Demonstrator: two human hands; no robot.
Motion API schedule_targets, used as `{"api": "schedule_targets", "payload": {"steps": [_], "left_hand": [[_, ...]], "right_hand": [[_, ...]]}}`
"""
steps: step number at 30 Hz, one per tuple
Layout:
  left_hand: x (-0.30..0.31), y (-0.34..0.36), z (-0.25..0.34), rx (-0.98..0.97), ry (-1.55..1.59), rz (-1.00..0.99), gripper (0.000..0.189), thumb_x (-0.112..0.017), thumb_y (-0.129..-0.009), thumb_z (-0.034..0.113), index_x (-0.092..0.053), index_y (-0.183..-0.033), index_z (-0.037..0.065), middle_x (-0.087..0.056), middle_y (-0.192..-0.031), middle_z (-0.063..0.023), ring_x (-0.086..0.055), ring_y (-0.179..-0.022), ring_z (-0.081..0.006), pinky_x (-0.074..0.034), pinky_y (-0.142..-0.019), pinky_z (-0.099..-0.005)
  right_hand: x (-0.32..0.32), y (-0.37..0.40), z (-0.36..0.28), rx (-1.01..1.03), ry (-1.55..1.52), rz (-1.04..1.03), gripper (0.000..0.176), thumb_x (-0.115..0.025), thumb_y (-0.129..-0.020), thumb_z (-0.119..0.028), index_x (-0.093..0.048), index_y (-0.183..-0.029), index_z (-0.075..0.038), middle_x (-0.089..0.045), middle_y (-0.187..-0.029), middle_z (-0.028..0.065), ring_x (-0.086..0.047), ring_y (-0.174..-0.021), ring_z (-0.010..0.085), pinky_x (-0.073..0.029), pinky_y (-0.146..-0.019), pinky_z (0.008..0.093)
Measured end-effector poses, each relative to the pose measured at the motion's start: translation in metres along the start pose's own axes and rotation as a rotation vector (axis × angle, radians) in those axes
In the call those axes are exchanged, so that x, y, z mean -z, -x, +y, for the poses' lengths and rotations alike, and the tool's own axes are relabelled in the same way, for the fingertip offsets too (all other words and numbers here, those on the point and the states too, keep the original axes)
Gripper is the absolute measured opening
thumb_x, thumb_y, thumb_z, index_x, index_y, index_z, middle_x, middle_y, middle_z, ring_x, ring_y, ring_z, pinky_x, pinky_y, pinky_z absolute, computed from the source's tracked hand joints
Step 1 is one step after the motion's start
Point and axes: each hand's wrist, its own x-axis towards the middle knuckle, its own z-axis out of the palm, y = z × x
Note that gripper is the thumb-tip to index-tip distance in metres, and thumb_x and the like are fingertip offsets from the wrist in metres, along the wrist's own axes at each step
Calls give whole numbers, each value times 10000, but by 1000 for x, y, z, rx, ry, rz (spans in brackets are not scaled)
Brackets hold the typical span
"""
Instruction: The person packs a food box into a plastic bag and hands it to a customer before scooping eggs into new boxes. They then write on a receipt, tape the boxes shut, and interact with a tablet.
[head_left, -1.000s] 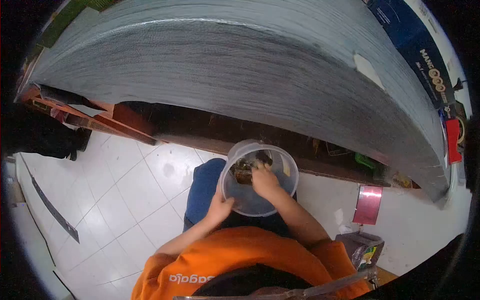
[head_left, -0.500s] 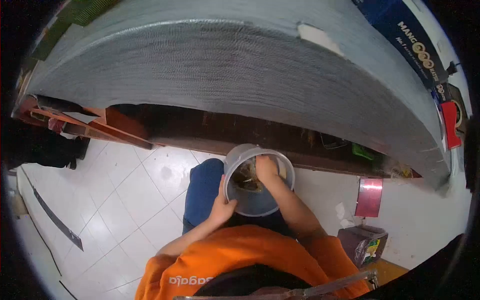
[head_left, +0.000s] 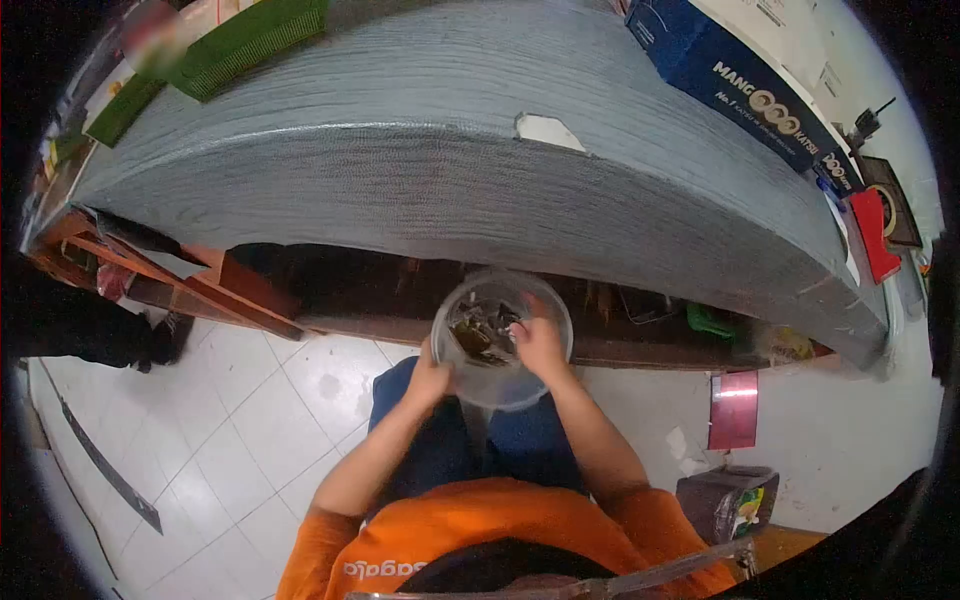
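Note:
A round, see-through plastic tub (head_left: 490, 388) is held above my lap, its mouth facing up towards me. My left hand (head_left: 429, 382) is closed around the tub's left rim. Over the tub's right side, my right hand (head_left: 541, 350) reaches in with curled fingers, and what they hold I cannot tell. Dark, shiny pieces (head_left: 485, 335) lie in the bottom of the tub, just left of my right fingers.
Ahead stands a grey-covered table (head_left: 400, 190) with a green basket (head_left: 255, 45), a blue box (head_left: 740, 90) and a red object (head_left: 876, 235). A dark-clothed leg (head_left: 85, 325) is at left. On the floor at right are a pink box (head_left: 733, 410) and a dark bin (head_left: 715, 500).
The view has tilted up, showing more tabletop. The tub has shifted slightly left and away from my body. My right hand has drawn back from deep inside the tub towards its right side.

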Motion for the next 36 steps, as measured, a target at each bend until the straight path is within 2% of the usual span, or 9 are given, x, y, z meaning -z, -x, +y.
{"api": "schedule_targets", "payload": {"steps": [5, 6, 9, 11, 14, 16, 17, 22, 36], "left_hand": [[-5, -59, 32, 397, 493, -43, 396, -541, -793, 131, -388, -1145, 32, -517, -1024, -172, -588, -681, -217, -487, -536, -301], [-1, -64, 35, 421, 527, -130, 428, -543, -828, 229, -390, -1169, 20, -505, -1050, -180, -560, -897, -257, -495, -675, -359], [-20, -67, -5, 168, -175, 170, 508, -531, -849, 350, -397, -1196, 5, -493, -1093, -168, -418, -1146, -288, -401, -894, -439], [-22, -21, 14, 241, 371, 164, 503, -498, -840, 359, -417, -1205, 22, -425, -1221, -161, -370, -1194, -256, -442, -853, -414], [29, 74, 130, 307, 683, -550, 632, -346, -899, 551, -398, -1300, 65, -455, -1278, -97, -420, -1177, -228, -327, -958, -413], [57, 120, 241, 183, 502, -820, 437, -501, -920, 299, -435, -1258, 30, -471, -1264, -71, -485, -1114, -188, -346, -951, -330], [58, 140, 190, 140, 729, -843, 383, -563, -892, 182, -478, -1216, -5, -521, -1215, -79, -513, -1073, -146, -376, -924, -288], [72, 215, 298, 230, 436, -560, 226, -586, -879, 189, -613, -971, -15, -643, -846, -25, -590, -864, -104, -445, -807, -250], [279, 188, 431, -11, 107, 354, 189, -634, -834, 183, -641, -891, 3, -607, -768, -2, -528, -727, -71, -423, -673, -236]], "right_hand": [[44, 34, -49, -120, -1281, -238, 336, -501, -885, -65, -432, -1209, -6, -608, -982, 165, -602, -837, 235, -474, -664, 330], [54, 41, -69, -178, -1441, -307, 320, -484, -899, -61, -442, -1213, -17, -600, -1013, 143, -594, -865, 206, -474, -664, 317], [79, 67, -103, -166, -1402, -484, 255, -507, -906, -124, -530, -1137, -20, -588, -1029, 60, -566, -890, 153, -468, -792, 305], [91, 98, -135, -56, -670, -257, 232, -516, -902, -124, -575, -1100, -18, -599, -1051, 78, -564, -943, 172, -451, -812, 290], [105, 123, -150, 292, -467, -261, 205, -537, -887, -109, -617, -1042, -2, -609, -1008, 100, -562, -937, 167, -442, -788, 257], [126, 145, -170, 401, -458, -251, 197, -532, -883, -85, -624, -1031, 7, -611, -972, 99, -559, -925, 157, -439, -775, 239], [130, 158, -168, 309, -533, -238, 189, -546, -873, -75, -628, -1021, 11, -613, -965, 106, -560, -920, 159, -441, -777, 243], [188, 190, -226, 244, -498, -332, 193, -574, -855, -52, -612, -1021, 38, -618, -953, 105, -571, -899, 159, -445, -783, 243], [218, 85, -385, -213, -916, -675, 442, -479, -921, -179, -304, -1291, -13, -583, -987, 193, -620, -752, 249, -541, -698, 391]]}}
